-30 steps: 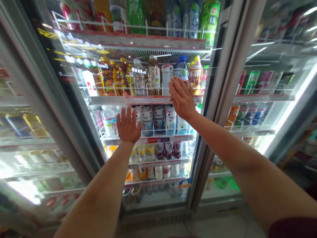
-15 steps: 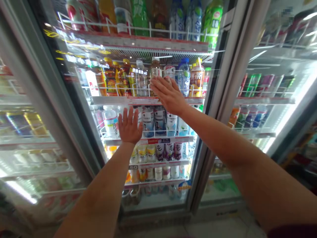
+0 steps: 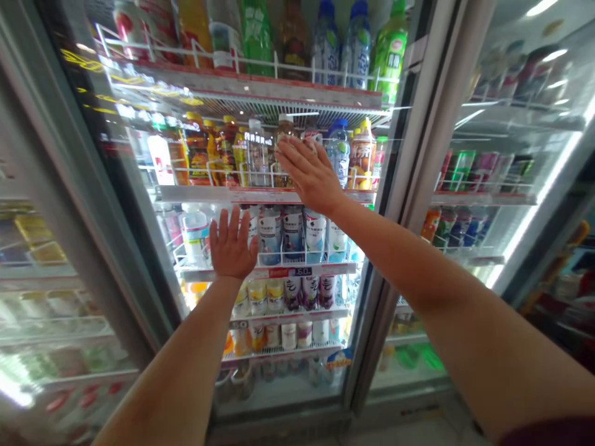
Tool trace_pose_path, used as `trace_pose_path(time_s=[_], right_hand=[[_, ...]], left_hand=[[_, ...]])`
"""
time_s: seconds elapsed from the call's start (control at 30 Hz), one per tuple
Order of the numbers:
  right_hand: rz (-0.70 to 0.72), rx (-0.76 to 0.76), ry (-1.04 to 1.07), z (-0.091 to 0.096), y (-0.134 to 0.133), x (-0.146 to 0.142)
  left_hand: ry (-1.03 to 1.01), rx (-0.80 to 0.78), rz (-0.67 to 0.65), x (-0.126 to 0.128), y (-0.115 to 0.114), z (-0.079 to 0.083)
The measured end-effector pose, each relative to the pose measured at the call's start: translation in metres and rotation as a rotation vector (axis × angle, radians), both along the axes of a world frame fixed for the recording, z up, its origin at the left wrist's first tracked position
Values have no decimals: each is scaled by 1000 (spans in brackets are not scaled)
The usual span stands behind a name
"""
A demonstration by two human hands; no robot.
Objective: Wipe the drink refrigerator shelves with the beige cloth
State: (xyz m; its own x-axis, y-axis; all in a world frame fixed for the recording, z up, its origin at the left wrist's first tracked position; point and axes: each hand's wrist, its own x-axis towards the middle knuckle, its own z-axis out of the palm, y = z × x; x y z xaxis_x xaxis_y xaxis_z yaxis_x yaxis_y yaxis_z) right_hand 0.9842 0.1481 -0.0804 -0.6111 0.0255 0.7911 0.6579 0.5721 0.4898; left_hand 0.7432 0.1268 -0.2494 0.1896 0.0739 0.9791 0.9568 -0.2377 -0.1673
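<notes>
A closed glass door (image 3: 279,396) of an upright drinks cooler stands in front of me. My left hand (image 3: 233,243) lies palm-forward against the glass, its fingers stretched and slightly apart, before the shelf of white-labelled bottles (image 3: 270,232). Higher and to the right, my right hand (image 3: 312,174) is laid flat on the glass with its fingers extended and close together. Behind it stand a blue-capped bottle (image 3: 339,152) and a brown bottle (image 3: 286,126), partly covered. A small pale patch shows by the right thumb; whether it is something under the palm I cannot tell.
Metal door frames (image 3: 427,118) run down both sides of the glass. Neighbouring coolers hold cans (image 3: 462,170) on the right and yellow drinks (image 3: 39,238) on the left. A price tag (image 3: 303,271) sits on a shelf edge. Light reflections cross the door.
The view has shifted slightly, so the shelves sit a little lower and further left. Both hands stay flat at the glass; the right hand has moved slightly up relative to the bottles.
</notes>
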Motion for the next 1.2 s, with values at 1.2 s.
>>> trace_pose_path(time_s=[1.2], right_hand=[[70,77,170,78,-11,-140]], left_hand=[[64,-7,28,-145,-27,43]])
